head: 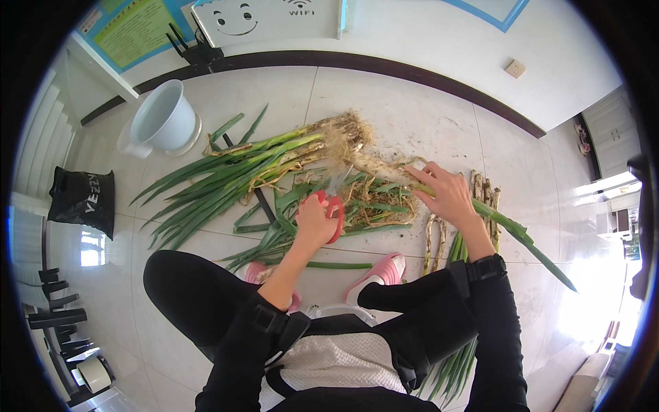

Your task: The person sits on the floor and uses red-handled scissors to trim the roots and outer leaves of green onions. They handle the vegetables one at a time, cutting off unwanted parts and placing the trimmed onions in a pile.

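Note:
My left hand [316, 220] grips red-handled scissors [337, 219], whose metal blades point up toward the bushy roots of a large green onion [383, 169]. My right hand [447, 194] holds that onion by its stalk, with its green leaves trailing to the lower right. Whether the blades touch the roots cannot be told. Behind and to the left lies a pile of green onions [242, 170] with dirty roots. Between my hands and feet are loose leaves and root trimmings [378, 206]. At the right, under my right forearm, lie more onions [478, 188] with their roots cut short.
A light blue plastic pail [163, 121] stands at the upper left. A black bag [85, 201] sits on the floor further left. A wall with a dark skirting board [391, 67] runs across the back. Pink shoes [385, 273] are near the trimmings. Soil crumbs dot the tiles.

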{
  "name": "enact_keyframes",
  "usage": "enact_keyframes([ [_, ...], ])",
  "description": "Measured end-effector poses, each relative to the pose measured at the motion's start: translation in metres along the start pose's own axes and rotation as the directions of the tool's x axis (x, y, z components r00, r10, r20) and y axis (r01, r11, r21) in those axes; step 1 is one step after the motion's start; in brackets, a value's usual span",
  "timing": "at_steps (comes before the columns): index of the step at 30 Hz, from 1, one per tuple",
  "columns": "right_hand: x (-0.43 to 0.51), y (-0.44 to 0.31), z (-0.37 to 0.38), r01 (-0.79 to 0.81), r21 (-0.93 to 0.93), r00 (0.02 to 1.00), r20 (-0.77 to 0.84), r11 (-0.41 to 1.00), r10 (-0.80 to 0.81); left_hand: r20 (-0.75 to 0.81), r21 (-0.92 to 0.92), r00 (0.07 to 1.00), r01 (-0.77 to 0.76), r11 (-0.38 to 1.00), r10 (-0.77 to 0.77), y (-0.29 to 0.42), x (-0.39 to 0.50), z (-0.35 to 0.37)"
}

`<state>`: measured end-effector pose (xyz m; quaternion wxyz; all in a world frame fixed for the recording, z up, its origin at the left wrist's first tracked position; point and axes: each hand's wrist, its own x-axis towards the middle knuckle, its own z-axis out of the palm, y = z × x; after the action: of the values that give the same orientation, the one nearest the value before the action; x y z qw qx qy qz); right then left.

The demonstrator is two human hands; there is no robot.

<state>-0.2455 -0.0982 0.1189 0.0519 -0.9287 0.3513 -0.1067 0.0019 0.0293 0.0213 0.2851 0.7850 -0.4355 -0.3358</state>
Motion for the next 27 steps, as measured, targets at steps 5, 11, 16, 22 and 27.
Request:
enact_keyframes([
  [5, 0.000, -0.007, 0.000, 0.079, -0.083, 0.996, -0.031, 0.993, -0.082, 0.021, 0.021, 0.999, -0.030, 0.999, 0.030, 0.013, 0.004, -0.001],
  [11, 0.000, -0.004, -0.002, 0.092, -0.146, 0.993, -0.059, 0.985, -0.101, 0.387, -0.604, 0.921, 0.290, 0.743, -0.045, 0.017, -0.007, -0.014],
  [16, -0.002, -0.001, 0.002, 0.019, -0.064, 0.999, -0.025, 0.998, -0.021, 0.434, -0.617, 0.900, 0.337, 0.712, -0.050, 0.022, -0.011, -0.021],
  [22, -0.006, 0.006, 0.012, -0.112, 0.063, 0.993, 0.045, 0.992, 0.109, 0.435, -0.605, 0.898, 0.349, 0.716, -0.070, 0.022, -0.013, -0.019],
  [27, -0.009, 0.014, 0.017, -0.044, 0.023, 0.999, -0.021, 0.999, 0.045, 0.397, -0.693, 0.918, 0.318, 0.647, -0.027, 0.014, -0.010, -0.005],
])
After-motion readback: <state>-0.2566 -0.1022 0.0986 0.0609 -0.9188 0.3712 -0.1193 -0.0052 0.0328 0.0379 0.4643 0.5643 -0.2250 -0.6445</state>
